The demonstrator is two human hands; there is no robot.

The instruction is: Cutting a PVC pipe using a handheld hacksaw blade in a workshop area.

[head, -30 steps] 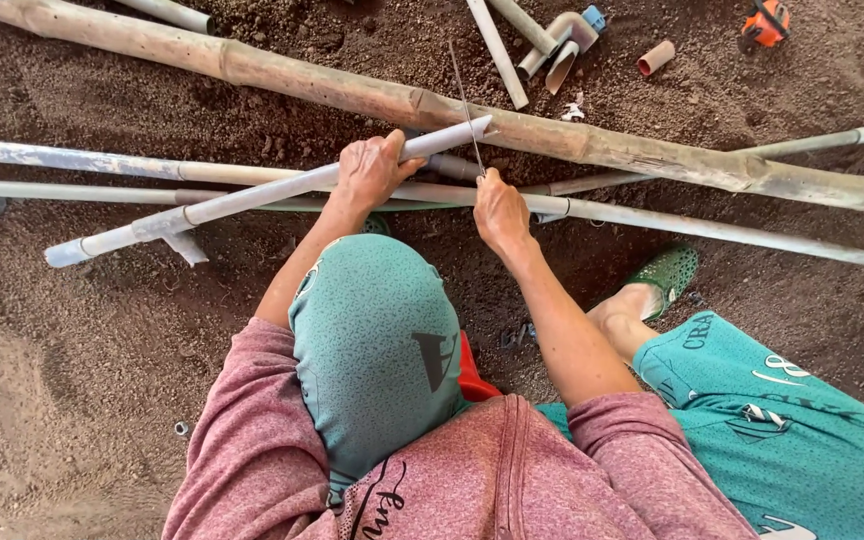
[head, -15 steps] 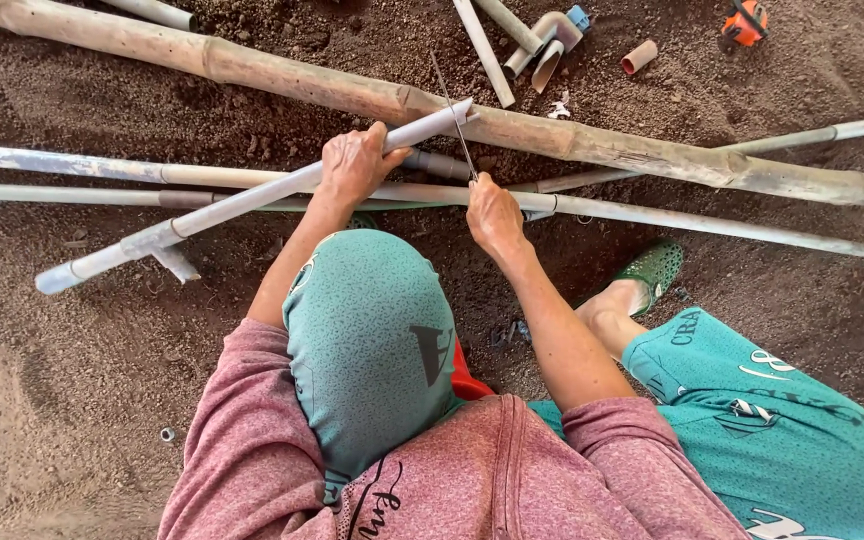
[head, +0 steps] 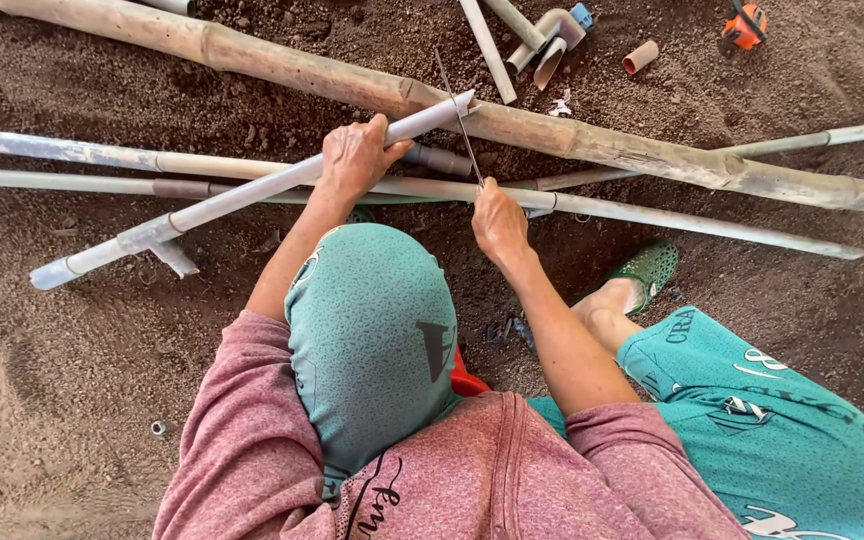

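Note:
My left hand (head: 357,155) is wrapped around a long grey plastic pipe (head: 222,205) that slants from lower left up to its cut end near the middle top. My right hand (head: 497,220) pinches the lower end of a thin dark saw blade (head: 457,110). The blade stands almost upright and crosses the pipe just behind its open end (head: 460,100). That end rests on a thick bamboo pole (head: 602,145). A head in a teal cover and pink sleeves fill the lower middle of the view.
Two more long grey pipes (head: 102,155) lie across the brown soil under the held pipe. Pipe offcuts and an elbow fitting (head: 552,35), a short brown tube (head: 640,57) and an orange tool (head: 744,25) lie at the top. A green shoe (head: 647,268) is at the right.
The blade has slid along its length across the pipe end, and more of it now shows above the pipe. Both hands keep their grips in nearly the same places.

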